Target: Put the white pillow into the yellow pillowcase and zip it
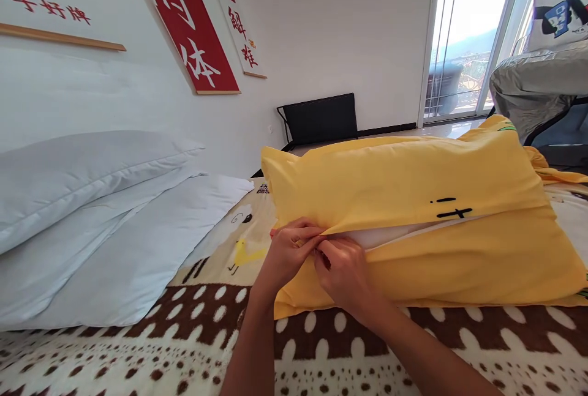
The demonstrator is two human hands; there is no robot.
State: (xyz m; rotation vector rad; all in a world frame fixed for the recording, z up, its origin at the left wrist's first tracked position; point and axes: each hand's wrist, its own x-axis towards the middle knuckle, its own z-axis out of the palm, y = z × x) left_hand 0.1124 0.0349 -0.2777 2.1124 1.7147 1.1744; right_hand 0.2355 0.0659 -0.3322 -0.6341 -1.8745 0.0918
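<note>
A yellow pillowcase with a white pillow inside lies across the bed before me. Its long opening runs along the middle, and the white pillow shows in the gap. At the left end of that opening, my left hand pinches the edge of the yellow cloth. Close against it, my right hand is also closed on the pillowcase edge, with its fingertips touching the left ones. What lies right between the fingertips is too small to make out.
White pillows lie in a pile at the left. Under everything is a brown and cream patterned blanket. Beyond the bed, a black panel leans by the wall. A grey-covered item stands at the right near the glass door.
</note>
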